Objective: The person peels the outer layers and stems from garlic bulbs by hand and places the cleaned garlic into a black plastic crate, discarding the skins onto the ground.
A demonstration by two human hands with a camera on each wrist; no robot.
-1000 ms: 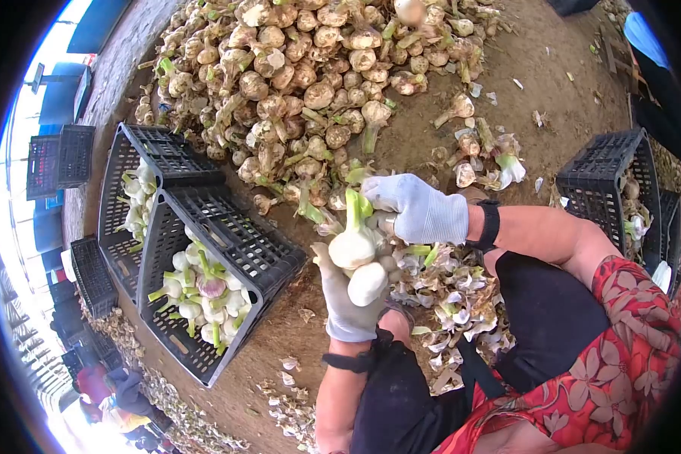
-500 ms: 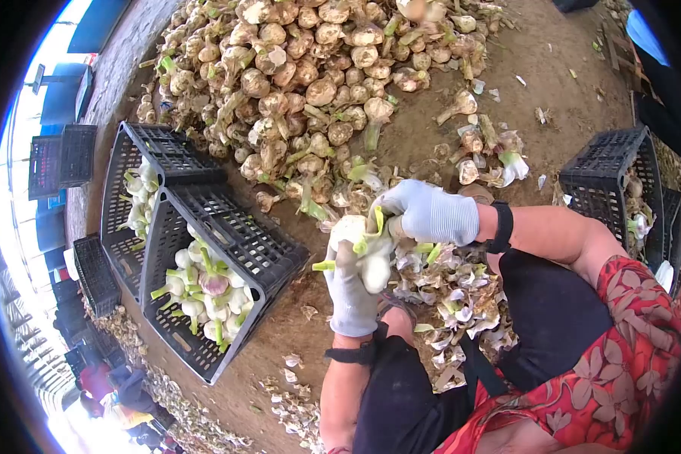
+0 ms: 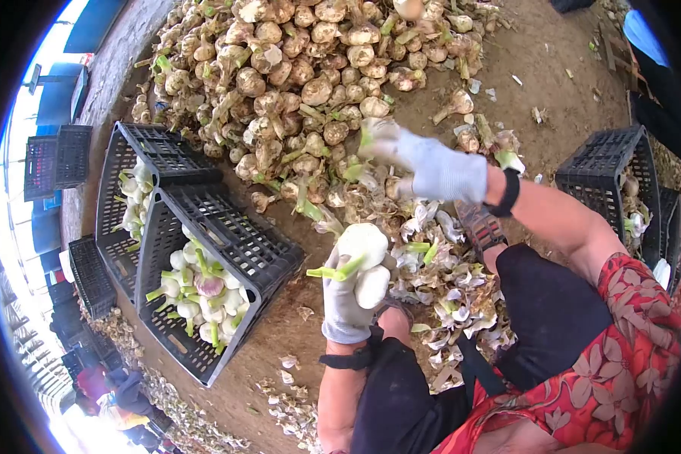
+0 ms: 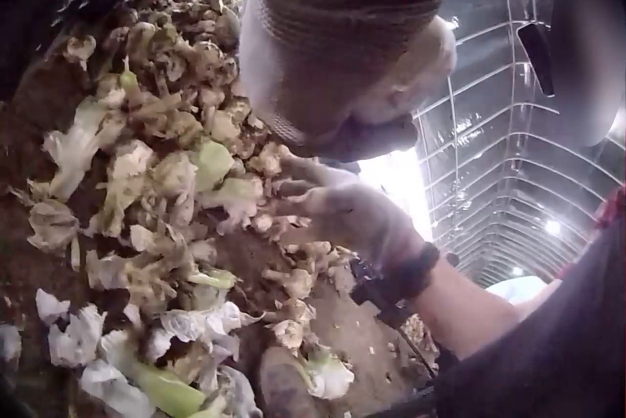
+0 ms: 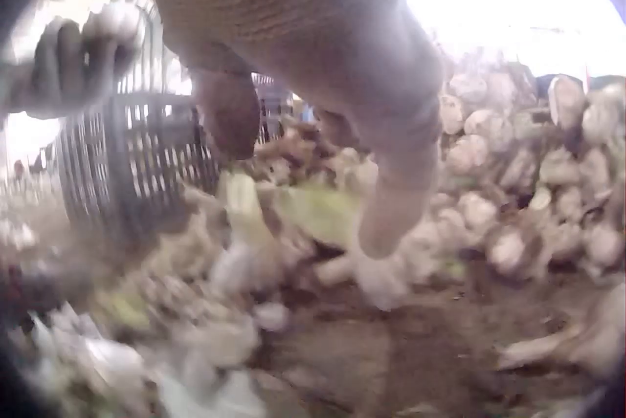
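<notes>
White garlic bulbs (image 3: 371, 286), two of them: where do they lie from your fingers?

In my left hand (image 3: 344, 314), to the right of the near black crate (image 3: 242, 219). Its fingers and thumb are round them, clamped rather than apart, though the bulbs hide part of that grip

And how are they turned?

One bulb sits farther from my body, the other nearer, touching or nearly so. The green stalk (image 3: 327, 272) sticks out sideways, pointing towards the crate

Which hand is nearer the crate?

My left, bulbs and all. My right hand (image 3: 446, 170) is farther to the right of the crate and farther out from me, its fingers apart. A greenish scrap shows by the tips, but in the blur I cannot tell whether they touch it

What edges would you mind?

The crate's rim (image 3: 238, 333) and lattice wall, I'd say. The wall reaches closest to the stalk, with brown ground (image 3: 280, 329) showing between. The garlic pile (image 3: 303, 72) lies beyond the crate and to its right, and the peelings (image 3: 461, 291) spread on the far side of my left hand from the crate, so the side towards the crate looks the roomier to me
</notes>
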